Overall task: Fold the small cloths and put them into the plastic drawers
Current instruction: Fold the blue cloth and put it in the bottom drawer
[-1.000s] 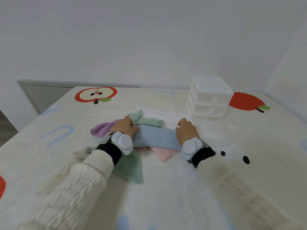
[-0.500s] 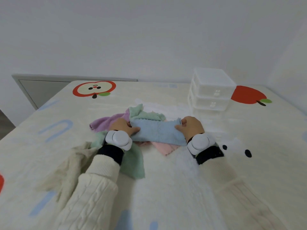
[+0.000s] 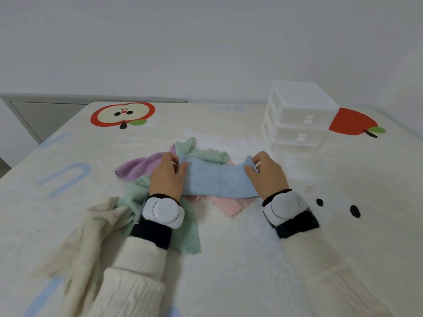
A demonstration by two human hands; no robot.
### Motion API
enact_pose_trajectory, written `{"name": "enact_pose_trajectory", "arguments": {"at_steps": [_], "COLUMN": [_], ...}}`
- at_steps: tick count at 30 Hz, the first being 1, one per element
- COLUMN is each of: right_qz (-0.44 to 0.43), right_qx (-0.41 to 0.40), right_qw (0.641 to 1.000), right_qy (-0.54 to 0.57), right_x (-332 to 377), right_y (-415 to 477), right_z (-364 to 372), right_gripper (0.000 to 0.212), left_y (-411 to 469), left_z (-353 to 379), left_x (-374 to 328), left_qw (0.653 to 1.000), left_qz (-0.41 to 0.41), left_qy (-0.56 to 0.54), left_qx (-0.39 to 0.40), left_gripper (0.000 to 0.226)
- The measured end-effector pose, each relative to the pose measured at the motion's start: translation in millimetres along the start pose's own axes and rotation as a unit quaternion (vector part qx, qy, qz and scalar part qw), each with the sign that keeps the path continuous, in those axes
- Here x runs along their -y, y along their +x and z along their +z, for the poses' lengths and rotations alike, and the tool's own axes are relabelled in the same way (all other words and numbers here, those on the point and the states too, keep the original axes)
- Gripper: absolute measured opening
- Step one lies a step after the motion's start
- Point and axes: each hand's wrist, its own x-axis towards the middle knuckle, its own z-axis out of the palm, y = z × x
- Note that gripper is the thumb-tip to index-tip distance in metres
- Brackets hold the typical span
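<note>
A light blue cloth [image 3: 217, 179] lies folded into a band on top of a heap of small cloths in the middle of the table. My left hand [image 3: 166, 177] pinches its left end and my right hand [image 3: 266, 177] pinches its right end, with the far corners raised. Under it lie a pink cloth [image 3: 231, 204], a purple cloth [image 3: 135, 167], a mint green cloth [image 3: 201, 152] behind and another green cloth [image 3: 187, 234] under my left wrist. The clear plastic drawers [image 3: 297, 115], a closed stack, stand at the back right, behind my right hand.
A cream cloth [image 3: 91, 234] lies spread at the front left beside my left sleeve. The table cover [image 3: 251, 259] is pale with apple prints [image 3: 122, 114]. A white wall rises behind the table, and a grey panel [image 3: 45, 115] stands at the far left.
Both hands have gone from pressing flat on the blue cloth to pinching its two ends and lifting the far corners. The view has tilted slightly.
</note>
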Motion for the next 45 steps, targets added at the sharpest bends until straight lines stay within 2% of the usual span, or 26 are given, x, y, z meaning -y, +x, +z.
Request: {"name": "enact_pose_trajectory", "arguments": {"at_steps": [3,8,11,14,16,18,19,21,23,27,31,34,36,40,45], "right_qz": [0.007,-0.005,-0.015,-0.008,-0.010,-0.019,-0.034,-0.096,-0.139,-0.159,-0.168,-0.123,-0.071,-0.027,-0.011], "right_qx": [0.005,-0.012,-0.003,0.084,0.126,0.117,0.088,0.031,0.048,0.124,0.100,0.055,0.039,0.055,0.081], "right_qw": [1.000,0.996,0.986,0.965,0.957,0.958,0.965,0.982,0.986,0.980,0.980,0.991,0.996,0.996,0.991], "right_qy": [0.009,0.091,0.168,0.247,0.261,0.260,0.243,0.162,0.083,-0.005,-0.040,-0.007,0.039,0.068,0.103], "right_x": [-3,4,19,30,31,29,27,21,15,5,5,10,11,7,6], "right_y": [3,0,-6,-18,-23,-23,-22,-18,-16,-13,-14,-16,-16,-15,-13], "right_z": [2,-2,-1,10,16,18,16,12,11,19,25,16,9,2,2], "right_gripper": [0.021,0.023,0.028,0.029,0.025,0.017,0.015,0.017,0.019,0.039,0.047,0.054,0.048,0.024,0.024], "left_y": [2,-1,-2,-3,-4,-5,-6,-6,-7,-10,-14,-19,-22,-28,-37], "left_z": [-2,-8,-6,-6,-6,-7,-8,-9,-11,-13,-8,1,6,21,30], "left_x": [3,-1,-2,-1,1,2,1,0,-1,-10,-19,-30,-39,-56,-62], "left_qw": [0.999,0.999,0.998,0.996,0.994,0.991,0.990,0.991,0.991,0.989,0.991,0.990,0.987,0.981,0.966], "left_qz": [-0.014,0.018,0.026,0.033,0.037,0.032,0.029,0.028,0.026,0.022,0.041,0.074,0.095,0.120,0.144], "left_qy": [-0.003,-0.030,-0.048,-0.060,-0.072,-0.090,-0.090,-0.076,-0.067,-0.075,-0.065,-0.063,-0.070,-0.043,0.012], "left_qx": [0.042,0.041,0.044,0.052,0.074,0.098,0.105,0.108,0.111,0.123,0.114,0.104,0.106,0.143,0.216], "left_gripper": [0.037,0.058,0.052,0.039,0.023,0.014,0.013,0.018,0.027,0.045,0.061,0.069,0.071,0.071,0.076]}}
